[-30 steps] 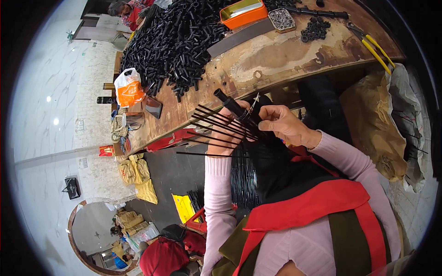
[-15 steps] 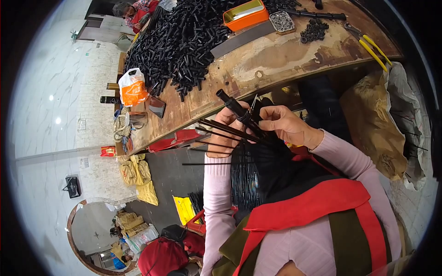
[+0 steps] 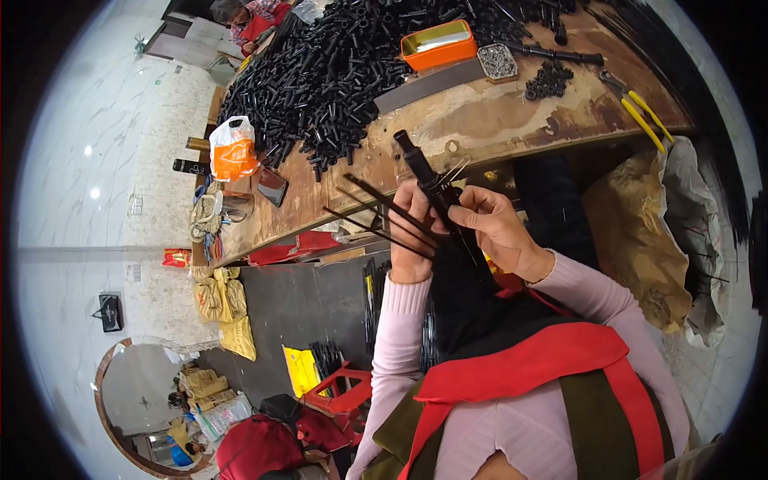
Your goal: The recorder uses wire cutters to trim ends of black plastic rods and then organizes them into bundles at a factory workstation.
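A ridged black tube [image 3: 422,166], which looks like an umbrella runner, is held tilted in front of me, just off the bench's near edge. My left hand [image 3: 410,240] is closed around its left side. Several thin dark ribs [image 3: 384,202] fan out to the left past that hand. On the tube's other side my right hand [image 3: 498,228] is closed, thumb and fingers pinched against its lower part. Fine metal wires [image 3: 456,170] stick out above the right fingers. What exactly lies between those fingertips is hidden.
The wooden bench [image 3: 472,120] carries a big heap of black tubes [image 3: 320,88], an orange tin [image 3: 438,46], a dish of small metal parts [image 3: 498,62] and yellow-handled pliers [image 3: 642,112]. A paper-lined sack [image 3: 640,240] stands at right. A person [image 3: 260,20] sits beyond the heap.
My hands and the tube have shifted slightly right in the picture. The ribs now point more steeply up and left, with fewer showing. Both hands keep their hold.
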Tool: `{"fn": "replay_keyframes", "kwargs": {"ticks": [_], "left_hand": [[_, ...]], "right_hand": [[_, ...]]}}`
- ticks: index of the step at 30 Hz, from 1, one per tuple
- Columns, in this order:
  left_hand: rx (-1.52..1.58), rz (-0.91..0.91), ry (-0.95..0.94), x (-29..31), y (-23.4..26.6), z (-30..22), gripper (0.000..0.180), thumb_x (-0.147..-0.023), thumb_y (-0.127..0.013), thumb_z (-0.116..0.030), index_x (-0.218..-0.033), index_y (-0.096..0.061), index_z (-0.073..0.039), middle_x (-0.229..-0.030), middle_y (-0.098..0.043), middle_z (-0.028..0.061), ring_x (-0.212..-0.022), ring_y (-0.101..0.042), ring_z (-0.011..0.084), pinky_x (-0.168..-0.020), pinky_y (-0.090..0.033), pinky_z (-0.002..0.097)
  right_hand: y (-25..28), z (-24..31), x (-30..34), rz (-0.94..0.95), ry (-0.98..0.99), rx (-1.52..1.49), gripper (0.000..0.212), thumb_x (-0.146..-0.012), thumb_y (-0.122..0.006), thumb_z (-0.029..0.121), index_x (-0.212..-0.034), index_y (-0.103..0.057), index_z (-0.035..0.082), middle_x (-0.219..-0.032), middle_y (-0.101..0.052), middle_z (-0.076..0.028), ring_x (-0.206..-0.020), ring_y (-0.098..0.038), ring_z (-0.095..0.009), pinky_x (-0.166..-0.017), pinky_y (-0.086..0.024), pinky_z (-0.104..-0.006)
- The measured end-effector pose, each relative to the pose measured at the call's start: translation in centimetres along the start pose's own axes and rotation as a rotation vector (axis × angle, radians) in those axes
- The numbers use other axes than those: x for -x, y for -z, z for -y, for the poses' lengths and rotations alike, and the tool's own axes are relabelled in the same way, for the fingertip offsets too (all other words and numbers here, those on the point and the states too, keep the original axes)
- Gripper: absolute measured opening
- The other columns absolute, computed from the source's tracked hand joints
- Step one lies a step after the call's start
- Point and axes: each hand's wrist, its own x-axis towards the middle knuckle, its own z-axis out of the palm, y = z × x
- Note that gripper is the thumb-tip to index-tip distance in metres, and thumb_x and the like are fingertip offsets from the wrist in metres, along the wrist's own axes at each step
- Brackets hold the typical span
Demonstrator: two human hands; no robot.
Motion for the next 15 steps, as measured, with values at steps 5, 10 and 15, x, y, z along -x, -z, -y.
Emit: {"fn": "replay_keyframes", "kwargs": {"ticks": [5,10,15], "left_hand": [[-0.03,-0.108,-0.082,3.5,-2.0,-1.4,0.035,-0.102,-0.051,-0.029,-0.114,-0.057,0.003,-0.115,-0.067,0.0165,-0.108,-0.064,0.0227,-0.093,-0.05,0.0324],[-0.421,-0.229,-0.258,3.7,-3.4,-2.4,0.021,-0.084,-0.071,0.002,-0.102,-0.06,0.003,-0.098,-0.07,0.0126,-0.093,-0.069,0.0204,-0.086,-0.053,0.0309],[-0.409,-0.22,-0.282,3.1,-1.4,-2.0,0.024,-0.085,-0.073,-0.002,-0.105,-0.061,0.006,-0.097,-0.07,0.0127,-0.093,-0.069,0.0206,-0.085,-0.053,0.0299]], "right_hand": [[0.2,-1.3,0.3,-0.059,0.1,0.047,0.009,-0.087,-0.072,0.003,-0.089,-0.063,0.002,-0.083,-0.064,-0.001,-0.08,-0.059,-0.008,-0.078,-0.047,-0.0211],[-1.3,-1.9,0.7,-0.05,0.172,0.092,0.011,-0.087,-0.073,0.002,-0.092,-0.063,0.004,-0.089,-0.063,0.001,-0.083,-0.056,-0.004,-0.079,-0.046,-0.0196],[-1.0,-1.7,-0.2,-0.04,0.097,0.034,0.012,-0.087,-0.073,0.001,-0.094,-0.063,0.004,-0.093,-0.064,0.0,-0.092,-0.06,-0.007,-0.085,-0.047,-0.0217]]}}
